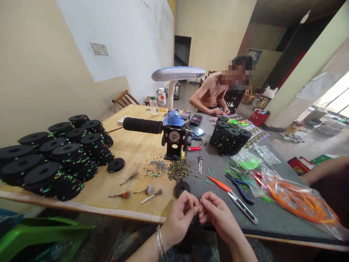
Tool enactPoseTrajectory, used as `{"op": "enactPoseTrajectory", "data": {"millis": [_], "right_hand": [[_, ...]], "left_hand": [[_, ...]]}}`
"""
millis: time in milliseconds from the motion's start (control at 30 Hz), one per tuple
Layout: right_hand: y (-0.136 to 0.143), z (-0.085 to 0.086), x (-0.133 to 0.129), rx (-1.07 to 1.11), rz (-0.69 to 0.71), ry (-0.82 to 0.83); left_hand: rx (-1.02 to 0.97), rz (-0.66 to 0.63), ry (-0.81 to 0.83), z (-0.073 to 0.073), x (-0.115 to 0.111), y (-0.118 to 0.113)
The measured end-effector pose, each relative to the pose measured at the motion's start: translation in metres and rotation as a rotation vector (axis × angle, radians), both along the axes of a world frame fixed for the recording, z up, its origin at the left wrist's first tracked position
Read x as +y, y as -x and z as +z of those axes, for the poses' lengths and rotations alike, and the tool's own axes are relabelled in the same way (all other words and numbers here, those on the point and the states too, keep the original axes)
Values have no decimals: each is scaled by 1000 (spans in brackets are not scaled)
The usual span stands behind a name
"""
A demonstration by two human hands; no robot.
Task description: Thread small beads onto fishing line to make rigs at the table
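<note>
My left hand (182,214), with bracelets at the wrist, is closed in a pinch near the table's front edge. Close beside it, my right hand (216,213) is pinched too, the fingertips of both nearly meeting. Whatever lies between the fingers is too small to make out. Just beyond my left hand lies a black foam ring (182,188). Farther up are a pile of small brass-and-dark pieces (179,170), grey bits (159,166) and coloured beads (152,174). Several small brushes (152,195) lie to the left.
Stacked black foam spools (43,173) fill the table's left side; more spools (230,136) stand right of centre. A black winding device (174,142) and a lamp (174,74) stand mid-table. Pliers (240,187), a utility knife (242,207) and bagged orange tubing (300,200) lie right. A person (215,91) sits opposite.
</note>
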State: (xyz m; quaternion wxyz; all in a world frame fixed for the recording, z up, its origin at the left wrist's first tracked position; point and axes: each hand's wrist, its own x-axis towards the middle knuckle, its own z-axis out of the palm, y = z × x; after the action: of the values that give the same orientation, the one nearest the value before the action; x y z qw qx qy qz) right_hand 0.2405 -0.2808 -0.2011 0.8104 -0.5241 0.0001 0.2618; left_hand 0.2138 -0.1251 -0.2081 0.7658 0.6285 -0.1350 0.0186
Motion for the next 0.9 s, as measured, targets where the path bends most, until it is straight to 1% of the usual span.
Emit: {"op": "enactPoseTrajectory", "data": {"millis": [133,200,233,300,367,433,467,533,600,667,800,900], "right_hand": [[1,-1,-3,-41,-21,-113],[4,-4,-5,-107,-30,-101],[7,-7,-7,-172,-47,-54],[13,-14,-11,-401,-110,130],[21,-21,-16,-768,-125,430],[28,-26,-23,-1180,-57,702],[31,-28,-26,-1343,-24,816],[36,-31,-32,-1552,20,1001],[38,-32,-37,-1644,32,1132],[39,-33,-40,-1690,36,1198],[38,-35,-42,-1734,58,1229],[37,-37,-42,-1744,62,1237]], "left_hand": [[65,44,51,2,-1,-2],[98,53,96,2,-2,-3],[111,57,114,2,-1,-4],[129,60,131,2,-1,-5],[143,52,130,3,0,-6],[148,43,120,3,1,-6],[149,38,112,3,2,-6],[147,31,89,2,2,-5],[144,24,63,1,3,-5],[145,6,46,1,3,-4],[161,-49,29,4,3,-5],[151,-57,2,6,3,-5]]}}
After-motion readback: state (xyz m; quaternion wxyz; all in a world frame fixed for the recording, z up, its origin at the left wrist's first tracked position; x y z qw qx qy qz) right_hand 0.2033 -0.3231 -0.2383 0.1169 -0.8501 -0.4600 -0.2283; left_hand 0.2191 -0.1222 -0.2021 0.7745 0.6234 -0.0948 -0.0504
